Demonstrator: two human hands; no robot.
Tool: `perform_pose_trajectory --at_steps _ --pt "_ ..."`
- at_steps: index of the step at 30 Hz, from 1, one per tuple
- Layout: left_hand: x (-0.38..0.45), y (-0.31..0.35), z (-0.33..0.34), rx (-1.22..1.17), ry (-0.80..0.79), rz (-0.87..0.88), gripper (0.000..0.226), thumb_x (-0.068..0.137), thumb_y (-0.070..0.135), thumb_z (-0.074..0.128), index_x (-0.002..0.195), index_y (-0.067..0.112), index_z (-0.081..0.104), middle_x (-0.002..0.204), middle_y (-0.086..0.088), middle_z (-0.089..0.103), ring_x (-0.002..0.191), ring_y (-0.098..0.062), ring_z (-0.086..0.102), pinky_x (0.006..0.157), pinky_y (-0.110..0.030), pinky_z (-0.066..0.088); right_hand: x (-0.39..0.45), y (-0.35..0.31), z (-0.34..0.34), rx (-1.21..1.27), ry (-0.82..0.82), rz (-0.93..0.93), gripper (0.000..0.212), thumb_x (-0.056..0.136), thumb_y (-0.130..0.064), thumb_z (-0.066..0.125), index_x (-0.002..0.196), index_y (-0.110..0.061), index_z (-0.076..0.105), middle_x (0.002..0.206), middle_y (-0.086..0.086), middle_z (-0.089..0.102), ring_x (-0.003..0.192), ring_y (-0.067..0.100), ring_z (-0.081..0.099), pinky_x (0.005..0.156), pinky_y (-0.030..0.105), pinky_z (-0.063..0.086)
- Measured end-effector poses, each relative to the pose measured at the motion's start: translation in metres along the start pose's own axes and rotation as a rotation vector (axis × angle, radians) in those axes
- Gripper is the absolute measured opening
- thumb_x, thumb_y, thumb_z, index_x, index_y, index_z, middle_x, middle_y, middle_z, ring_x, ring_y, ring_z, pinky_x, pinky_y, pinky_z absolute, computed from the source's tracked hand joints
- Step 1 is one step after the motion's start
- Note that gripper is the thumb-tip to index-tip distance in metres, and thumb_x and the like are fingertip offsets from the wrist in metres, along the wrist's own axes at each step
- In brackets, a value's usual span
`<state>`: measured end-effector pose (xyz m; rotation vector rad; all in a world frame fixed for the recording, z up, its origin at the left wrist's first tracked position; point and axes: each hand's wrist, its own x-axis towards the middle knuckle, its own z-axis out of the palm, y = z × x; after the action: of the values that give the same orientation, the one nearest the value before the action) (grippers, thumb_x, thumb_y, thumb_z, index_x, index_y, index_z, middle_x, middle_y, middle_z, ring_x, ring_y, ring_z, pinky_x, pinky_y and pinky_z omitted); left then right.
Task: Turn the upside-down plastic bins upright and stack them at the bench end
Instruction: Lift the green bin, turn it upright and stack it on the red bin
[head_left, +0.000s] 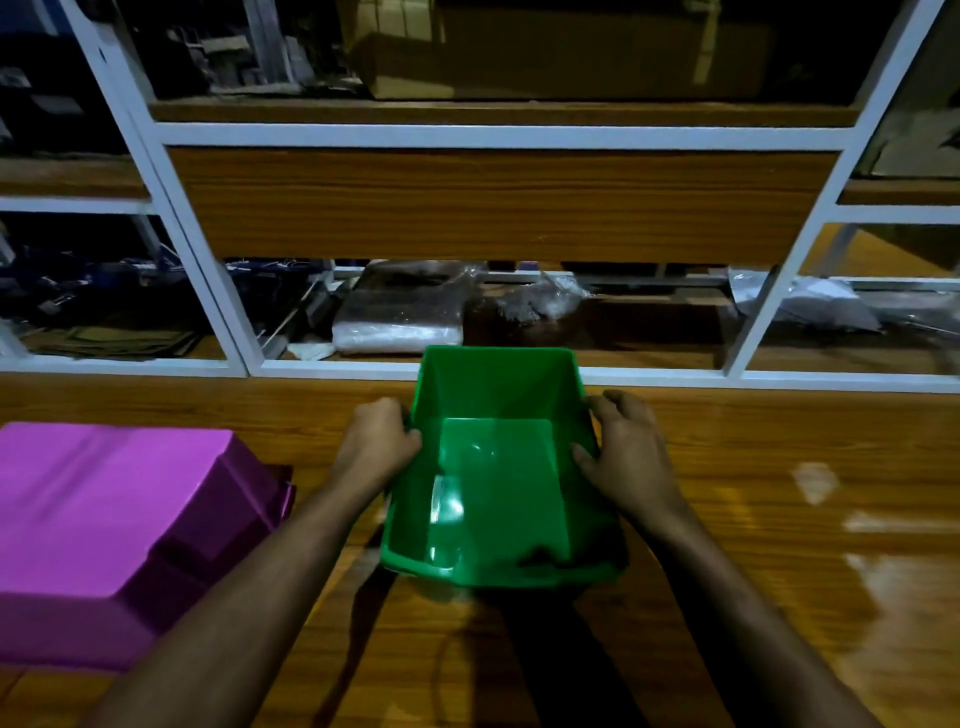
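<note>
A green plastic bin (498, 467) is in the middle of the wooden bench, open side up, with nothing inside it. My left hand (379, 441) grips its left wall, fingers curled over the rim. My right hand (623, 447) grips the right wall the same way, thumb inside. The bin seems slightly lifted and tilted, casting a shadow below its near edge. A purple plastic bin (114, 525) lies upside down on the bench at the left, its flat bottom facing up, apart from both hands.
The wooden bench (779, 519) stretches left and right, glossy with light reflections at the right. Behind it stands a white-framed shelf unit (498, 369) holding plastic-wrapped packages (400, 312) and boxes, right behind the green bin's far edge.
</note>
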<state>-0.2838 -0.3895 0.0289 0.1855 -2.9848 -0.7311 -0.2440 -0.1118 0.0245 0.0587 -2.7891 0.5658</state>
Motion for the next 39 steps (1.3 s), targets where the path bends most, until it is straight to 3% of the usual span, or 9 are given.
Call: perform_pose_trajectory --at_steps 2,5,9,12,17,21,28,32,39 --pt "-0.002 -0.006 0.004 -0.172 -0.008 -0.07 0.006 0.09 0.017 0.066 0.096 0.016 0.067 0.088 0.0 0.067 0.068 -0.008 0.06 0.056 -0.024 0.051 0.001 0.003 0.003 0.112 -0.042 0.083 0.067 0.082 -0.029 0.073 0.141 -0.016 0.046 0.139 0.011 0.049 0.127 0.03 0.046 0.105 0.042 0.044" --pt "-0.004 -0.015 0.008 -0.404 -0.013 -0.115 0.015 0.086 0.02 0.071 0.082 0.025 0.058 0.087 -0.004 0.068 0.078 -0.021 0.068 0.07 -0.043 0.061 0.001 0.003 0.007 0.278 -0.132 0.188 0.072 0.084 -0.028 0.074 0.145 -0.017 0.039 0.139 0.009 0.055 0.119 0.028 0.058 0.096 0.043 0.053" --pt "-0.004 -0.023 0.008 -0.524 -0.04 -0.107 0.013 0.084 0.02 0.073 0.088 0.022 0.061 0.088 -0.008 0.071 0.082 -0.024 0.071 0.075 -0.048 0.061 0.003 0.002 0.007 0.457 -0.187 0.295 0.063 0.086 -0.03 0.072 0.142 -0.02 0.044 0.113 0.002 0.065 0.103 0.027 0.067 0.085 0.044 0.058" --pt "-0.002 -0.028 0.006 -0.55 -0.059 -0.108 0.012 0.083 0.02 0.074 0.09 0.021 0.065 0.088 -0.008 0.073 0.083 -0.024 0.071 0.077 -0.05 0.06 0.007 0.003 0.008 0.564 -0.205 0.346 0.049 0.088 -0.026 0.07 0.134 -0.021 0.052 0.105 0.002 0.069 0.095 0.025 0.069 0.083 0.049 0.058" --pt "-0.003 -0.03 0.006 -0.593 -0.103 -0.099 0.013 0.085 0.019 0.072 0.096 0.022 0.067 0.089 -0.008 0.074 0.083 -0.024 0.072 0.076 -0.045 0.061 0.01 0.009 0.011 0.635 -0.208 0.348 0.04 0.094 -0.022 0.062 0.133 -0.019 0.054 0.093 0.001 0.071 0.091 0.022 0.07 0.086 0.05 0.057" --pt "-0.009 -0.024 0.001 -0.8 -0.207 -0.153 0.01 0.092 0.016 0.063 0.101 0.021 0.064 0.101 -0.005 0.071 0.093 -0.023 0.069 0.067 -0.033 0.055 0.009 0.011 0.008 0.836 -0.328 0.471 0.034 0.097 -0.026 0.058 0.13 -0.017 0.057 0.106 0.008 0.072 0.094 0.022 0.069 0.088 0.049 0.056" --pt "-0.01 -0.035 -0.004 -1.085 -0.432 -0.278 0.023 0.095 0.02 0.051 0.113 0.01 0.064 0.102 -0.008 0.066 0.093 -0.025 0.061 0.074 -0.037 0.049 0.011 0.013 0.001 1.03 -0.47 0.605 0.025 0.101 -0.028 0.047 0.11 -0.011 0.063 0.104 0.009 0.067 0.098 0.028 0.063 0.088 0.043 0.052" --pt "-0.008 -0.042 -0.002 -1.165 -0.486 -0.308 0.034 0.091 0.009 0.051 0.123 0.012 0.062 0.11 -0.011 0.067 0.095 -0.024 0.062 0.078 -0.04 0.053 0.016 0.02 0.004 1.088 -0.503 0.566 0.019 0.099 -0.016 0.048 0.105 -0.014 0.065 0.101 0.008 0.07 0.092 0.022 0.065 0.068 0.032 0.056" --pt "-0.008 -0.049 -0.003 -1.245 -0.549 -0.304 0.043 0.088 0.002 0.055 0.129 0.014 0.059 0.119 -0.013 0.067 0.1 -0.026 0.062 0.081 -0.041 0.052 0.02 0.027 0.004 1.15 -0.553 0.531 0.02 0.098 -0.01 0.052 0.11 -0.014 0.066 0.106 0.008 0.072 0.105 0.028 0.062 0.076 0.035 0.058"
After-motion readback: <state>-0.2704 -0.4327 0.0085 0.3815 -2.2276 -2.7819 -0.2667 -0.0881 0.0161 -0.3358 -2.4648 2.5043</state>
